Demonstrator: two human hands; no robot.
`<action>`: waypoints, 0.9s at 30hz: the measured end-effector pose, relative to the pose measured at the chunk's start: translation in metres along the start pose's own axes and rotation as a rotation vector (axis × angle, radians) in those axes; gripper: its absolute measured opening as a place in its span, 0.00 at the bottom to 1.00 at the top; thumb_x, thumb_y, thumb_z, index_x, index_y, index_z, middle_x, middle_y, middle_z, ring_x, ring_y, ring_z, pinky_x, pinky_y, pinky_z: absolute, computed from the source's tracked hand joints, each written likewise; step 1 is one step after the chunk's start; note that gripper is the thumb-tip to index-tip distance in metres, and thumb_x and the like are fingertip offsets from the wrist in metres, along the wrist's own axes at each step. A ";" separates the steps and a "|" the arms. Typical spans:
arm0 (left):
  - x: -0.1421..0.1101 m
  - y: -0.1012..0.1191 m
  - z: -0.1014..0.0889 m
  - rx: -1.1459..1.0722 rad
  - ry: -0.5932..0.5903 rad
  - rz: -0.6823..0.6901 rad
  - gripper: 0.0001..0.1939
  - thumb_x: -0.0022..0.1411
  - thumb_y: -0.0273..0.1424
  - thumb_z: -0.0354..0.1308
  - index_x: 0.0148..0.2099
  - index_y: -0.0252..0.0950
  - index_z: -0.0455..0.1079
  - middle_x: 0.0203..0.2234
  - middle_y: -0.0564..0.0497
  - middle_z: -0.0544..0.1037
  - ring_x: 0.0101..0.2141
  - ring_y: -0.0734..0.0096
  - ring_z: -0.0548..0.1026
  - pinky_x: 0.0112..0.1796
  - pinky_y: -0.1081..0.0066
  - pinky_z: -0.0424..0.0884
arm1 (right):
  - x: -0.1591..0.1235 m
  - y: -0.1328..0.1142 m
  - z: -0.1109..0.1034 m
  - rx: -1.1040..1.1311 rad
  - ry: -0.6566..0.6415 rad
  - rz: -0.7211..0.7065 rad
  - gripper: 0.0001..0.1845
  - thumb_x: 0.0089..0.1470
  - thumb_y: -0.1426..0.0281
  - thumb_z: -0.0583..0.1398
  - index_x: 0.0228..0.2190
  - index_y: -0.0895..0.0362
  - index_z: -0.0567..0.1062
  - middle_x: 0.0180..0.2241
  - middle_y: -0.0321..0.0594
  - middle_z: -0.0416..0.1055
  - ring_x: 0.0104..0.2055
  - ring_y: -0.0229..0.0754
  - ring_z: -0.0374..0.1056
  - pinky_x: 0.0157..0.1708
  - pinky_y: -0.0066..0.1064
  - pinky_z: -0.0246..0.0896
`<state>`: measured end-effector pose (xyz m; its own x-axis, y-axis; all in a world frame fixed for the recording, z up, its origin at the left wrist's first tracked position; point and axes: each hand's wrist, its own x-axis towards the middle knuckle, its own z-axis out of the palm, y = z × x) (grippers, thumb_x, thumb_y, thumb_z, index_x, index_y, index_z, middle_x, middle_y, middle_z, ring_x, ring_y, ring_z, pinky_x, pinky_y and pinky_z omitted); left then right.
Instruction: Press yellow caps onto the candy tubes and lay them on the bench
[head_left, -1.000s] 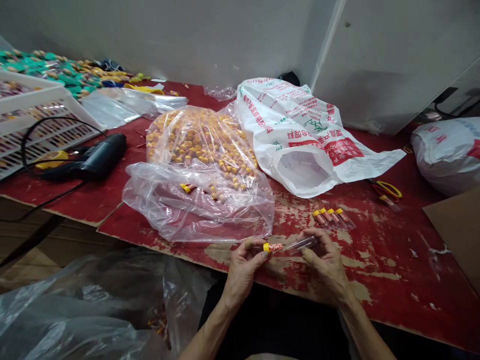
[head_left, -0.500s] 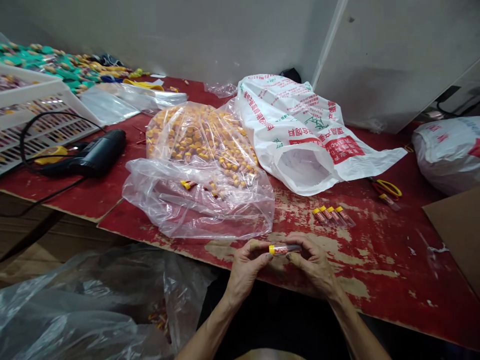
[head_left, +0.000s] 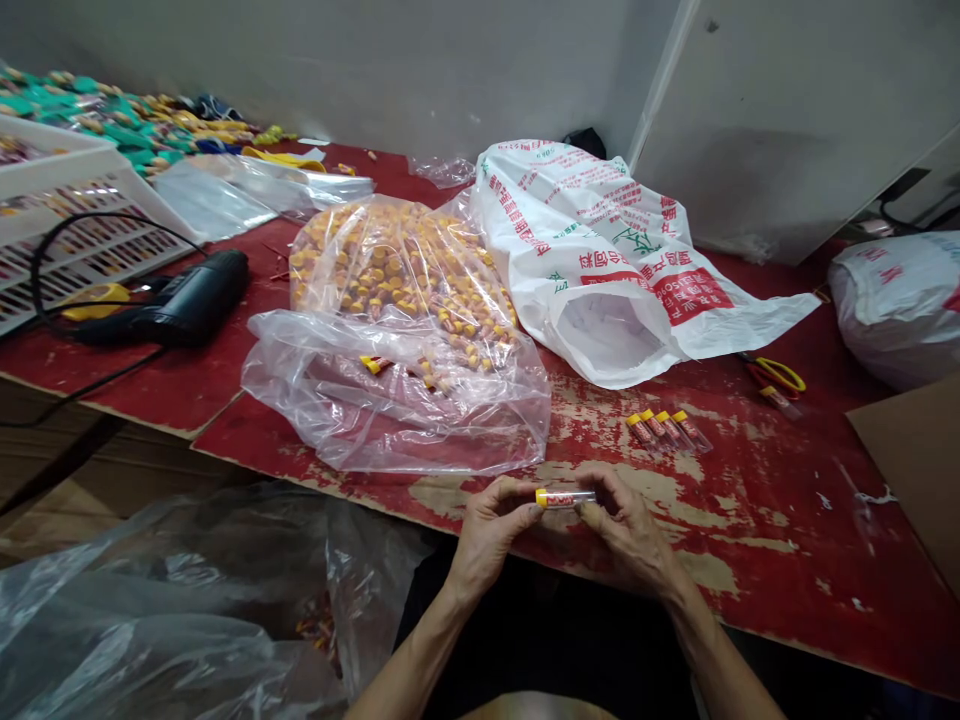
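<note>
Head view: left hand pinches the tube at its cap, right hand grasps the clear end, a two-ended grip that presumably steadies it

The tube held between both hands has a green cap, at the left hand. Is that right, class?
The colour is wrong: the head view shows a yellow cap, at the left hand, on the tube held between it and the right hand.

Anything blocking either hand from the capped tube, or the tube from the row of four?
Nothing between hands and tube: left hand and right hand both hold the capped tube. Toward the row of four tubes, only the right hand's fingers; then scraped tabletop.
</note>
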<state>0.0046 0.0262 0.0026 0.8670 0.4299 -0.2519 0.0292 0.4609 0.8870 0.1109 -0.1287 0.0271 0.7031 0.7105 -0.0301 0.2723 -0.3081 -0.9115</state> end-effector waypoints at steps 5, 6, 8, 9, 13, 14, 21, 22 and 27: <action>0.000 0.002 0.002 0.037 0.009 0.010 0.10 0.45 0.30 0.69 0.33 0.36 0.77 0.27 0.53 0.73 0.30 0.73 0.71 0.35 0.74 0.68 | 0.000 0.003 -0.003 -0.136 0.029 0.025 0.21 0.59 0.56 0.50 0.24 0.57 0.69 0.20 0.33 0.61 0.23 0.37 0.57 0.23 0.27 0.50; 0.000 0.002 0.002 0.042 0.016 0.017 0.10 0.45 0.30 0.69 0.33 0.36 0.77 0.27 0.53 0.73 0.30 0.72 0.71 0.35 0.74 0.68 | 0.000 0.002 -0.003 -0.139 0.031 0.024 0.20 0.59 0.57 0.50 0.26 0.57 0.70 0.21 0.34 0.63 0.24 0.37 0.59 0.24 0.27 0.52; 0.000 0.003 0.002 0.068 0.034 0.035 0.09 0.45 0.31 0.68 0.33 0.37 0.78 0.28 0.53 0.74 0.31 0.72 0.72 0.35 0.73 0.68 | -0.001 0.000 -0.003 -0.106 0.035 0.008 0.15 0.57 0.59 0.53 0.36 0.56 0.71 0.29 0.37 0.68 0.29 0.39 0.63 0.28 0.27 0.56; 0.000 0.003 0.001 0.085 0.039 0.044 0.09 0.45 0.31 0.68 0.33 0.37 0.78 0.28 0.53 0.74 0.31 0.71 0.72 0.35 0.73 0.68 | -0.001 -0.002 -0.003 -0.072 0.036 -0.001 0.15 0.56 0.60 0.55 0.41 0.55 0.70 0.33 0.38 0.69 0.31 0.39 0.64 0.30 0.27 0.58; 0.000 0.004 0.001 0.125 0.021 0.074 0.09 0.46 0.31 0.68 0.33 0.38 0.78 0.28 0.53 0.73 0.31 0.72 0.72 0.36 0.74 0.67 | -0.001 -0.003 -0.003 -0.052 0.049 0.037 0.16 0.55 0.57 0.54 0.30 0.56 0.71 0.24 0.35 0.65 0.25 0.37 0.60 0.24 0.26 0.54; 0.000 0.005 0.001 0.134 0.016 0.081 0.09 0.46 0.31 0.68 0.34 0.38 0.78 0.27 0.54 0.73 0.31 0.72 0.71 0.35 0.74 0.67 | -0.001 -0.002 -0.003 -0.084 0.062 0.051 0.19 0.57 0.56 0.52 0.25 0.57 0.69 0.20 0.33 0.62 0.23 0.37 0.58 0.22 0.27 0.51; 0.001 0.004 0.000 0.165 0.016 0.109 0.08 0.48 0.30 0.66 0.35 0.38 0.78 0.29 0.52 0.75 0.33 0.70 0.72 0.37 0.73 0.68 | -0.003 -0.004 -0.007 -0.088 0.046 -0.003 0.16 0.55 0.59 0.55 0.39 0.57 0.71 0.31 0.37 0.69 0.30 0.39 0.63 0.28 0.27 0.58; 0.001 0.004 0.000 0.167 0.011 0.108 0.08 0.48 0.30 0.67 0.35 0.38 0.78 0.29 0.52 0.75 0.33 0.70 0.72 0.37 0.73 0.68 | -0.003 -0.003 -0.007 -0.107 0.044 0.015 0.15 0.56 0.58 0.55 0.35 0.57 0.72 0.28 0.36 0.68 0.27 0.38 0.62 0.26 0.26 0.56; 0.004 0.004 0.001 0.162 0.020 0.087 0.09 0.46 0.32 0.67 0.33 0.36 0.78 0.27 0.52 0.73 0.31 0.70 0.71 0.34 0.72 0.68 | -0.003 0.002 -0.007 -0.170 0.055 0.042 0.20 0.58 0.55 0.51 0.28 0.57 0.71 0.23 0.35 0.66 0.24 0.38 0.61 0.25 0.27 0.54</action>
<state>0.0086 0.0284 0.0057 0.8597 0.4787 -0.1782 0.0360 0.2912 0.9560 0.1138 -0.1352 0.0284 0.7497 0.6606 -0.0395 0.3463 -0.4425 -0.8272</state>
